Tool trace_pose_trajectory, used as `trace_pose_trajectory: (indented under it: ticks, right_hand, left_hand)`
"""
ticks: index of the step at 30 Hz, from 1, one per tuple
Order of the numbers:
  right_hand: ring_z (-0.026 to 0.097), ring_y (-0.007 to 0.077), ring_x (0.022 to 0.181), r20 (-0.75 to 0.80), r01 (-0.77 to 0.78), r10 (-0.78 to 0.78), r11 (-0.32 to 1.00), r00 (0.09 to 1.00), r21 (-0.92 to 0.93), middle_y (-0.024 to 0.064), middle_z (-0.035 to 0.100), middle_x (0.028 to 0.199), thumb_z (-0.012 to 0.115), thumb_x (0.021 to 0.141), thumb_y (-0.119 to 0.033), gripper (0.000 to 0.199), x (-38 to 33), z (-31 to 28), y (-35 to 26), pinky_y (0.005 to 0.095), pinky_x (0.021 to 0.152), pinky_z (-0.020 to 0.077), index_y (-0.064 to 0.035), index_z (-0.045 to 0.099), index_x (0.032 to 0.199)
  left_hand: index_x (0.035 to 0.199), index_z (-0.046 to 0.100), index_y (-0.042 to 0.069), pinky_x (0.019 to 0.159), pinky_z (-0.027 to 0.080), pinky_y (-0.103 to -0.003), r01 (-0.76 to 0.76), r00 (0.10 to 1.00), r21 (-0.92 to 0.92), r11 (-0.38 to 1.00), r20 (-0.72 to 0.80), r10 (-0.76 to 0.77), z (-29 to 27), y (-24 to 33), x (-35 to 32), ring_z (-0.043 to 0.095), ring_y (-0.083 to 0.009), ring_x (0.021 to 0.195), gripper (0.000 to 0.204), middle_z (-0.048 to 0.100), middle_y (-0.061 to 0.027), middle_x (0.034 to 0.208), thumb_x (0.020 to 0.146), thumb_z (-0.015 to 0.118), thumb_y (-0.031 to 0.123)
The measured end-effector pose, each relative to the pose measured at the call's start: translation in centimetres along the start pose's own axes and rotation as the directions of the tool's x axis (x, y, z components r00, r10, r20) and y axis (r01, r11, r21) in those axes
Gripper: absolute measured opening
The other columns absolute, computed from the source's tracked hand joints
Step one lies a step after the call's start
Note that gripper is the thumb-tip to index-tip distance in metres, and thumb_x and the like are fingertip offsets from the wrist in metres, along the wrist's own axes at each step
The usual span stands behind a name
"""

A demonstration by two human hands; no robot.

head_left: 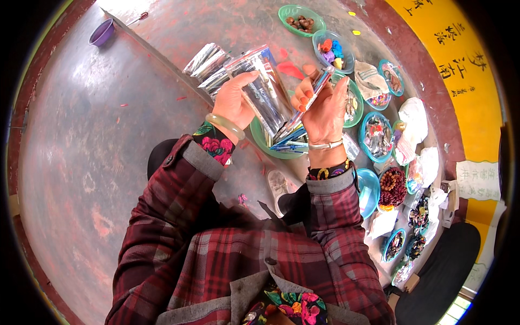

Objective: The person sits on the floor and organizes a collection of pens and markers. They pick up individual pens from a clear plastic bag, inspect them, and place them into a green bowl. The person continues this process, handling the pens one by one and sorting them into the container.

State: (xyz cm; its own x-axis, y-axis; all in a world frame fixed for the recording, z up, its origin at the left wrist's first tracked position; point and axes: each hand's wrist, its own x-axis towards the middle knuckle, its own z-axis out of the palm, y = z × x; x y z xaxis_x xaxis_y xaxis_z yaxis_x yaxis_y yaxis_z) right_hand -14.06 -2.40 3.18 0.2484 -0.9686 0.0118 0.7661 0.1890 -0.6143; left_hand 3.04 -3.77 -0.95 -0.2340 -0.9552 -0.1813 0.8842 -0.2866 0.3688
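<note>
My left hand (234, 102), with a pale bangle at its wrist, grips the edge of a clear plastic bag (266, 92) that has dark pens inside. In my right hand (325, 120) is a small bundle of pens (320, 86), its fingers curled round them beside the bag. Below both hands sits a green basin (260, 138) with loose blue and white pens (292, 140) in it, partly hidden by my hands. More filled plastic bags (208, 66) lie on the floor beyond my left hand.
Basins of small items line the right side, among them a blue basin (377, 158), a bowl of dark red beads (393, 187) and a green basin (303, 31) of brown round things. A purple basin (102, 33) stands far left. A dark seat (441, 276) is at lower right.
</note>
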Motion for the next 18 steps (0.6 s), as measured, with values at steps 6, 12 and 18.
trace_pose_trajectory:
  ticks: [6,12,18]
  right_hand:
    - [0.039,0.0121,0.056,-0.018,-0.006,0.005,0.999,1.0,-0.05,0.0004,0.039,0.065,0.045,0.089,-0.059,0.063,0.02,0.06,0.12,0.0251,0.049,0.0324,0.0019,0.053,0.105]
    - [0.037,0.0116,0.052,-0.054,-0.054,0.051,0.998,0.997,-0.044,-0.0001,0.038,0.06,0.048,0.091,-0.045,0.046,0.18,-0.35,0.01,0.0236,0.043,0.0309,0.0006,0.056,0.098]
    - [0.038,0.0118,0.053,-0.043,-0.021,0.024,0.997,0.999,0.072,0.0014,0.04,0.06,0.051,0.087,-0.033,0.034,-0.04,-0.49,-0.17,0.0235,0.043,0.0316,0.0007,0.054,0.093]
  left_hand:
    - [0.104,0.06,0.0,0.083,0.05,-0.037,-0.006,1.0,0.009,1.0,-0.004,0.006,-0.14,-0.05,0.08,0.064,-0.0222,0.089,0.02,0.066,-0.0105,0.097,0.086,0.055,0.007]
    - [0.105,0.059,0.0,0.084,0.05,-0.037,0.008,1.0,0.02,1.0,0.017,-0.009,-0.05,-0.01,-0.11,0.064,-0.0226,0.089,0.021,0.066,-0.011,0.098,0.087,0.053,0.009]
    - [0.106,0.057,-0.001,0.086,0.049,-0.037,0.009,0.997,0.008,1.0,0.077,-0.01,0.59,-0.22,-0.3,0.063,-0.0231,0.091,0.021,0.065,-0.0114,0.099,0.087,0.053,0.008]
